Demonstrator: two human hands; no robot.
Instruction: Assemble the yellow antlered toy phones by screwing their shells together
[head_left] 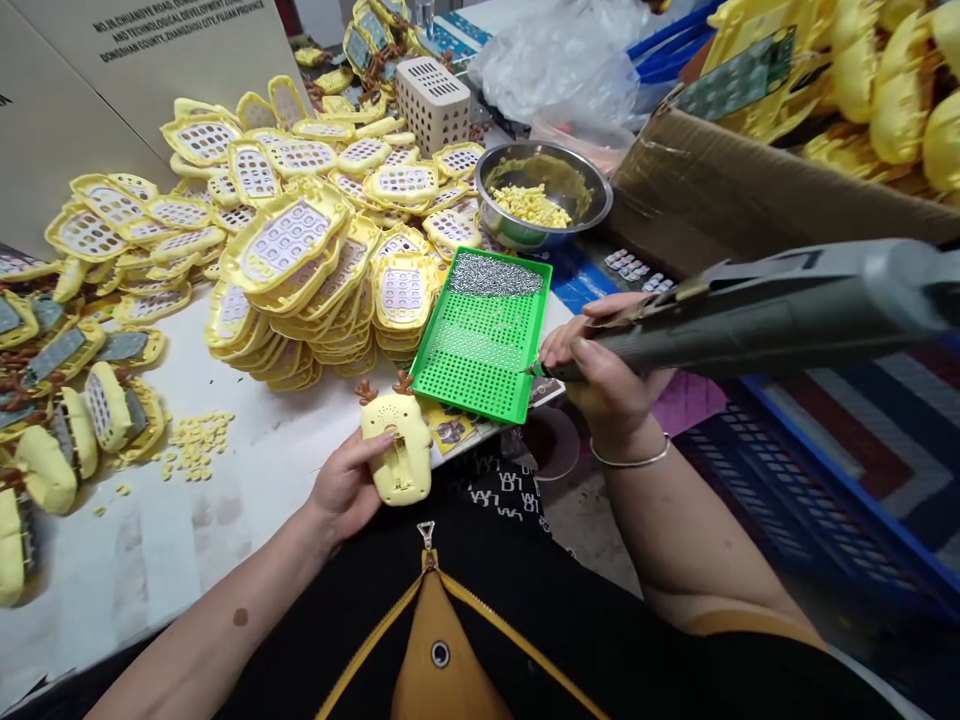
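My left hand (346, 487) is closed around a yellow deer-shaped toy shell (397, 448) with small brown antlers, held back side up at the table's near edge. My right hand (609, 372) grips a grey-green electric screwdriver (757, 310) whose long body runs off to the right. Its tip touches the right edge of a green screw tray (480, 355). The far end of that tray holds a heap of small silver screws (493, 275).
A big pile of yellow keypad front shells (300, 240) covers the white table (150, 540). More assembled yellow toys (67, 420) lie at left. A steel bowl (544, 195) of yellow buttons stands behind the tray. Cardboard boxes (720, 190) stand at right, loose yellow buttons (196, 445) lie nearby.
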